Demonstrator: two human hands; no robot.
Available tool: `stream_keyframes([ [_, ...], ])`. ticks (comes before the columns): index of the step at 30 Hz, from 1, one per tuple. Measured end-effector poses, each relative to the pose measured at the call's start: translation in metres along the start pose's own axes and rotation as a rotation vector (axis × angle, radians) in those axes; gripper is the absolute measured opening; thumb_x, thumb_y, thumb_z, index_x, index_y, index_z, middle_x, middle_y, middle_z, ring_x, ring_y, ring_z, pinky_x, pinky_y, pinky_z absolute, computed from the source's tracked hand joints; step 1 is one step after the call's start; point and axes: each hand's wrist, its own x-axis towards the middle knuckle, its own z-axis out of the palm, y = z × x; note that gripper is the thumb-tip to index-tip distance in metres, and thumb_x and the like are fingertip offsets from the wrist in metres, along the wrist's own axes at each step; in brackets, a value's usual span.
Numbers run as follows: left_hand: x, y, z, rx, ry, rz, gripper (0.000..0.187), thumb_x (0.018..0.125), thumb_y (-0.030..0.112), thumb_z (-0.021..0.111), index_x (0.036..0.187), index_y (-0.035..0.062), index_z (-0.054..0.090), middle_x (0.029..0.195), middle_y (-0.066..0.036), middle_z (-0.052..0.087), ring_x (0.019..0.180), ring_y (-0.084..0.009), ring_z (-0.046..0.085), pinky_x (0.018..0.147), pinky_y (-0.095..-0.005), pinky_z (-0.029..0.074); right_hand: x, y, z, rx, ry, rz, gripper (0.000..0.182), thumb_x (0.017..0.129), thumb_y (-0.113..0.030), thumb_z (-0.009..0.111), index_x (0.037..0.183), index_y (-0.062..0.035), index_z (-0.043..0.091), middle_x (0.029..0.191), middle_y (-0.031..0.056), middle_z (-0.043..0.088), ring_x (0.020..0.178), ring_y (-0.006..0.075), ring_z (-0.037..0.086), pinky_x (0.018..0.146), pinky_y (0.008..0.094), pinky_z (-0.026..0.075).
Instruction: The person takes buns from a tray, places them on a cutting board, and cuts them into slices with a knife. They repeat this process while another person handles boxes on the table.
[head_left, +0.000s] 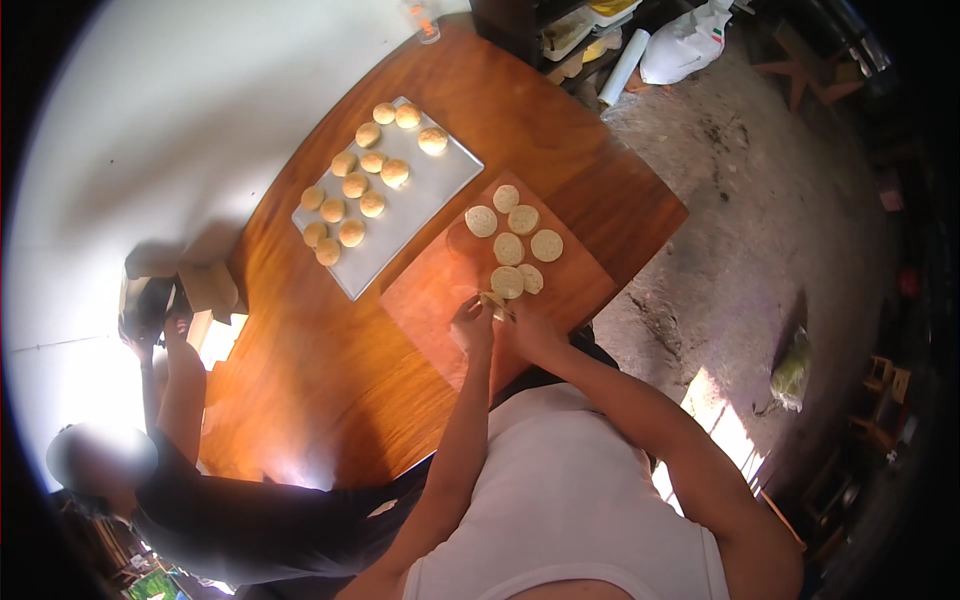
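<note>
My left hand [470, 325] and my right hand [532, 332] meet at the near part of a reddish-brown board [425, 290]. Between them they pinch a small pale-yellow piece [493, 304]; its kind is too small to make out. Just beyond my fingers, cut bun halves [507, 282] lie on the board, pale faces up. Another bun half [547, 246] rests farther right. To the left of the board, several whole golden buns [372, 162] stand on a silver baking tray [400, 225].
The wooden table [350, 370] has a corner at the right. At the lower left a person [240, 520] in dark clothing raises both hands near a cardboard box [208, 288]. A clear cup [425, 25] stands at the far edge. A white bag [685, 45] sits beyond the table.
</note>
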Motion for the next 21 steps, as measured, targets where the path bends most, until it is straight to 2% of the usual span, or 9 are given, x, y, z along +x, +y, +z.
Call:
stream_keyframes([
  [4,0.0,0.0,-0.002,0.024,0.008,-0.026,0.04,0.085,0.022,0.076,0.113,-0.0061,0.069,0.093,-0.021,0.075,0.083,-0.0211,0.073,0.073,-0.031,0.057,-0.058,0.022,-0.036,-0.092,-0.097,0.09,0.028,0.097,-0.025,0.052,0.105,0.0015,0.052,0.081,0.0262,0.069,0.077,0.0458,0.068,0.068,0.0565,0.053],
  [6,-0.002,0.003,-0.001,0.113,0.006,-0.005,0.041,0.085,0.022,0.075,0.114,-0.0059,0.069,0.093,-0.021,0.075,0.084,-0.0214,0.073,0.074,-0.0308,0.056,-0.073,0.019,-0.055,-0.14,-0.227,0.168,0.025,0.098,-0.023,0.052,0.104,0.0012,0.052,0.086,0.0271,0.069,0.082,0.0448,0.068,0.072,0.056,0.053],
  [7,-0.003,0.003,0.0,0.113,-0.004,-0.007,0.041,0.085,0.022,0.075,0.114,-0.0059,0.069,0.093,-0.021,0.075,0.084,-0.0214,0.073,0.074,-0.0308,0.056,-0.073,0.019,-0.055,-0.14,-0.225,0.178,0.025,0.098,-0.023,0.052,0.104,0.0012,0.052,0.086,0.0271,0.069,0.082,0.0448,0.068,0.072,0.056,0.053],
  [9,-0.002,0.003,0.001,0.029,0.019,0.004,0.037,0.084,0.012,0.075,0.114,-0.0091,0.067,0.088,-0.019,0.075,0.069,-0.015,0.069,0.063,-0.0265,0.055,-0.062,0.017,-0.052,-0.118,-0.231,0.152,0.023,0.098,-0.021,0.051,0.103,0.0011,0.052,0.089,0.0269,0.069,0.085,0.0441,0.069,0.074,0.056,0.053],
  [10,-0.001,0.002,0.002,0.03,0.016,0.007,0.037,0.084,0.012,0.075,0.114,-0.0091,0.067,0.088,-0.019,0.075,0.069,-0.015,0.069,0.063,-0.0265,0.055,-0.053,0.02,-0.043,-0.116,-0.228,0.153,0.023,0.098,-0.021,0.051,0.103,0.0011,0.052,0.089,0.0269,0.069,0.085,0.0441,0.069,0.074,0.056,0.053],
  [12,-0.001,0.001,0.0,-0.029,-0.007,-0.053,0.041,0.084,0.02,0.076,0.114,-0.0072,0.068,0.095,-0.023,0.074,0.085,-0.0218,0.073,0.075,-0.0312,0.057,-0.032,0.024,-0.017,-0.12,-0.131,0.037,0.026,0.098,-0.023,0.049,0.106,0.001,0.052,0.088,0.0265,0.069,0.084,0.0439,0.069,0.073,0.0556,0.053],
  [16,-0.002,0.005,0.001,-0.008,-0.009,-0.055,0.041,0.084,0.019,0.076,0.114,-0.0083,0.068,0.096,-0.024,0.074,0.086,-0.0219,0.072,0.076,-0.0312,0.057,0.006,0.0,-0.003,-0.04,-0.072,0.047,0.028,0.098,-0.026,0.048,0.109,0.0,0.052,0.09,0.0272,0.069,0.084,0.0442,0.069,0.073,0.0553,0.053],
  [18,0.002,-0.004,0.001,0.013,0.002,-0.055,0.042,0.085,0.021,0.077,0.114,-0.0084,0.068,0.096,-0.023,0.074,0.086,-0.0217,0.072,0.076,-0.0311,0.057,0.017,-0.001,0.004,-0.108,-0.135,0.076,0.031,0.098,-0.027,0.047,0.114,-0.0013,0.053,0.093,0.0279,0.069,0.086,0.0448,0.068,0.075,0.0554,0.053],
  [21,0.002,-0.005,0.001,-0.003,0.008,-0.053,0.043,0.085,0.023,0.078,0.113,-0.0076,0.069,0.096,-0.023,0.074,0.085,-0.022,0.072,0.076,-0.0312,0.057,0.002,0.008,-0.002,-0.036,-0.064,0.05,0.031,0.098,-0.028,0.048,0.115,-0.0017,0.053,0.092,0.0271,0.069,0.086,0.0451,0.068,0.075,0.0561,0.053],
])
